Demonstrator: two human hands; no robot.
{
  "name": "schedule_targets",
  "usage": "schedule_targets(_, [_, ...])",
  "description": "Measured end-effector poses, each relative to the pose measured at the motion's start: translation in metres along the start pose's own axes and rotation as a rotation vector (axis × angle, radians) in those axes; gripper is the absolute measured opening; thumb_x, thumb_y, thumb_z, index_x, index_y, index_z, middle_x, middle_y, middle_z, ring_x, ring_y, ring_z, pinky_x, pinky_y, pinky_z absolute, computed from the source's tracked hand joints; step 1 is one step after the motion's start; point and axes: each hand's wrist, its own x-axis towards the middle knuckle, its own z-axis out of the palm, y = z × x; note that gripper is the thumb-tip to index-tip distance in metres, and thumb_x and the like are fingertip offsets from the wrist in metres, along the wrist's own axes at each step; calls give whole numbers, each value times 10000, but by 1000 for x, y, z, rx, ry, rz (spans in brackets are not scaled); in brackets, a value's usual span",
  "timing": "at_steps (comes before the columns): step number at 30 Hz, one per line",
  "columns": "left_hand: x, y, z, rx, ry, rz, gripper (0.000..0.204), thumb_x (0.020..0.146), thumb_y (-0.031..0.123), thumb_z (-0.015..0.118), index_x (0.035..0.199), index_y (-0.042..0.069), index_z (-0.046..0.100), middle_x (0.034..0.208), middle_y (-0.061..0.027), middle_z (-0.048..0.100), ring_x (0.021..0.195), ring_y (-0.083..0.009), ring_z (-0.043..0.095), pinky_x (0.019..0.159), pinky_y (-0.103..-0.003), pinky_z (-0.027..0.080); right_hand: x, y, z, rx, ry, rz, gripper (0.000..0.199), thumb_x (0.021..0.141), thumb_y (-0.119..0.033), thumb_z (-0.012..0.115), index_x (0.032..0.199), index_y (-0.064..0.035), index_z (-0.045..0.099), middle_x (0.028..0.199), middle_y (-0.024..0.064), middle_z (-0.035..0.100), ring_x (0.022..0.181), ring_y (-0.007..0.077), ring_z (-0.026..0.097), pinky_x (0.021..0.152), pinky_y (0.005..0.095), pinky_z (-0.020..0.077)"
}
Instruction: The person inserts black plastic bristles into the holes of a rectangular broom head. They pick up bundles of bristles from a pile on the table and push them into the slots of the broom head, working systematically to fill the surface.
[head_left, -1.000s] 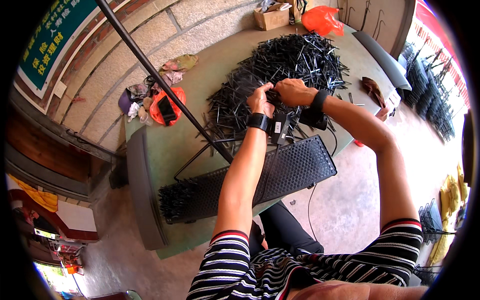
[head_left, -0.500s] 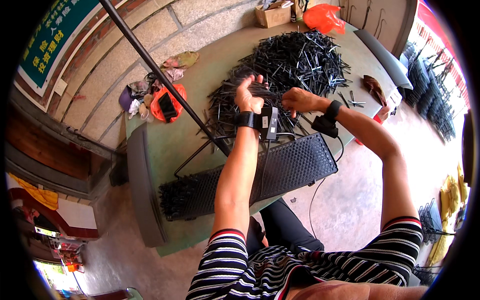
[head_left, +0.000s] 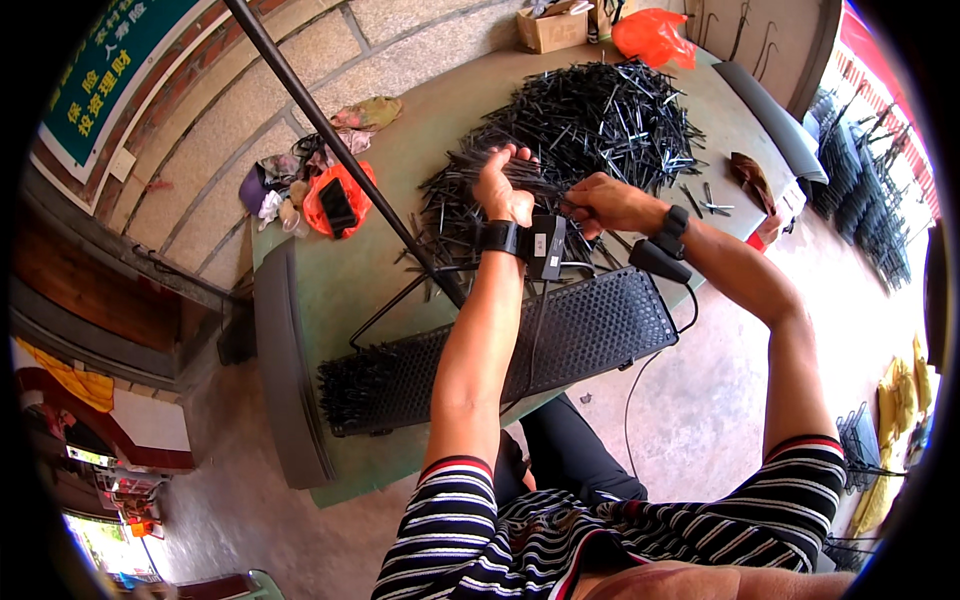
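Observation:
My left hand [head_left: 503,188] is closed around a bunch of thin black sticks [head_left: 540,183], over the near edge of a large heap of similar sticks [head_left: 605,120]. At the right ends of the bunch, my right hand [head_left: 612,205] has its fingers pinched together on the tips of the sticks; how many it grips is hidden. Below both hands lies a long black tray with a grid of holes [head_left: 590,325]. Many sticks stand packed in its left end [head_left: 355,390]. My left forearm crosses above the middle of the tray.
A dark pole [head_left: 330,130] slants down to the green table [head_left: 300,300]. An orange bag with a phone [head_left: 338,205] and cloths lie at the left. A cardboard box [head_left: 552,28] and a red bag [head_left: 652,38] stand at the back. A cable [head_left: 628,430] hangs off the right side.
My right hand has turned a little and its fingers have come closer to the bunch. My left hand keeps its hold, shifted slightly right in view.

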Motion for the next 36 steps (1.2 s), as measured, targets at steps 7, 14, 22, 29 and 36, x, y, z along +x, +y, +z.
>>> schedule_targets(7, [-7, 5, -5, 38, -112, -188, 163, 783, -1, 550, 878, 118, 492, 891, -83, 620, 841, -289, 619, 790, -510, 469, -6, 1, -35, 57, 384, -173, 239, 918, -164, 493, 802, 31, 569, 540, -9, 422, 440, 96, 437, 415, 272, 478])
schedule_targets(14, [-1, -32, -13, 252, -96, -388, 67, 812, 90, 628, 821, 50, 575, 833, -81, 640, 770, -227, 615, 766, -377, 505, 22, 6, -7, -1082, 631, -765, 192, 808, -126, 584, 740, 54, 595, 631, 220, 582, 597, 342, 605, 575, 423, 479])
schedule_targets(22, [-20, -25, -11, 314, -160, -382, 107, 848, 151, 601, 857, 46, 616, 826, -80, 647, 760, -220, 616, 755, -354, 497, -27, -14, 27, -1370, 424, -650, 160, 762, -71, 593, 888, 26, 578, 884, 175, 574, 831, 343, 582, 670, 410, 483])
schedule_targets(29, [-91, 19, 3, 252, -415, -517, 135, 815, 71, 607, 914, -15, 575, 812, -110, 635, 730, -238, 619, 693, -358, 519, -164, -29, 57, -1031, 420, -698, 249, 850, -87, 586, 1059, 50, 594, 811, 128, 590, 688, 222, 599, 606, 322, 476])
schedule_targets(36, [-203, 74, -36, 249, -359, -532, 328, 798, 17, 612, 1111, 87, 546, 986, -113, 625, 760, -212, 610, 689, -394, 524, -236, 43, 118, -436, 105, -296, 243, 887, -79, 584, 1095, 46, 596, 907, 105, 636, 788, 135, 635, 691, 261, 524])
